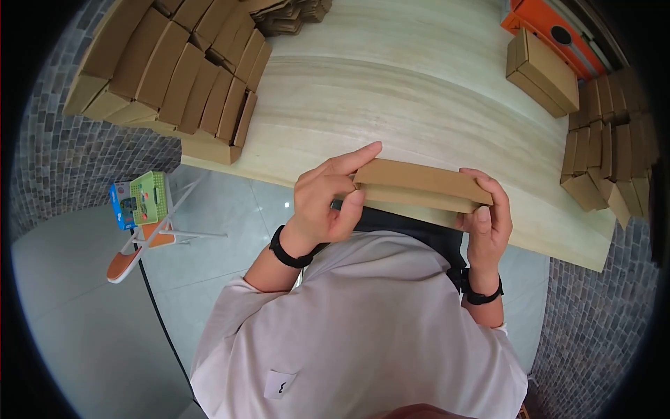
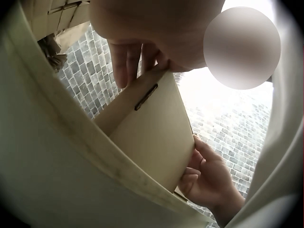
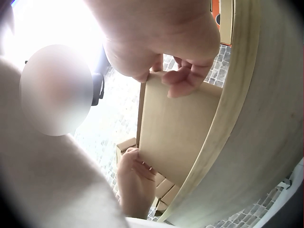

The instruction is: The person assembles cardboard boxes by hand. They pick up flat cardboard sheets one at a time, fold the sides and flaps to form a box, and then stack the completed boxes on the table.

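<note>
A brown cardboard box [image 1: 419,183] is held between both hands at the table's front edge, its long side facing up in the head view. My left hand [image 1: 325,199] pinches its left end, thumb at the near side and index finger stretched out past the corner. At the other end, my right hand [image 1: 490,220] grips the box with fingers curled over the corner. The left wrist view shows a broad flat face of the cardboard box [image 2: 152,128] with a dark narrow slot near one edge. The right wrist view shows a plain broad face [image 3: 180,123].
Rows of brown boxes [image 1: 164,73] stand at the table's left, with flattened cardboard [image 1: 289,14] behind them. More boxes [image 1: 607,146] line the right side, near a single box [image 1: 543,70] and an orange carton [image 1: 558,35]. A folding chair [image 1: 157,234] holding a green basket [image 1: 150,199] stands left.
</note>
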Action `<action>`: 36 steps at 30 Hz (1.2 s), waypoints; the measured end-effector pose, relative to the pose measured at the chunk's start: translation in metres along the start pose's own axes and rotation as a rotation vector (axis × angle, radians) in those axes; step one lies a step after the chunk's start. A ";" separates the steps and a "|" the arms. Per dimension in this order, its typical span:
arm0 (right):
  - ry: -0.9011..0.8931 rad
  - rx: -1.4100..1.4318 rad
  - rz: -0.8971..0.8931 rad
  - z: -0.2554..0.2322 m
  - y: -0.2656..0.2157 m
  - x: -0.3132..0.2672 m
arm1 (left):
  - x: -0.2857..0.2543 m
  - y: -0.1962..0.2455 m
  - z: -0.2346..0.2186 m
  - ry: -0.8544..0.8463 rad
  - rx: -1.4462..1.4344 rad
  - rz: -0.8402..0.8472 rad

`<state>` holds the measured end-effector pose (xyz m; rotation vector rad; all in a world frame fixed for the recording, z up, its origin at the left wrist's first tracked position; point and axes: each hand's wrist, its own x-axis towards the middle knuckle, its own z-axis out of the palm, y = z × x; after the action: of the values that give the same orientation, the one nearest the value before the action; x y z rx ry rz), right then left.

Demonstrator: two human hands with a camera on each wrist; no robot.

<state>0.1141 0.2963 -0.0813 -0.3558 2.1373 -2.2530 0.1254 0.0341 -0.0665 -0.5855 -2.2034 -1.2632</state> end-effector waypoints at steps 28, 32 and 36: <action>-0.088 0.059 -0.044 -0.010 0.007 0.001 | -0.015 -0.019 0.002 0.000 -0.047 0.149; -0.090 0.019 -0.084 -0.013 0.011 0.001 | -0.019 -0.020 0.007 -0.002 -0.012 0.123; -0.103 0.028 -0.131 -0.012 0.013 0.003 | -0.020 -0.022 0.005 -0.017 -0.030 0.126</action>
<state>0.1071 0.3064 -0.0936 -0.6136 2.0870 -2.2733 0.1263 0.0263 -0.0957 -0.7373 -2.1282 -1.2315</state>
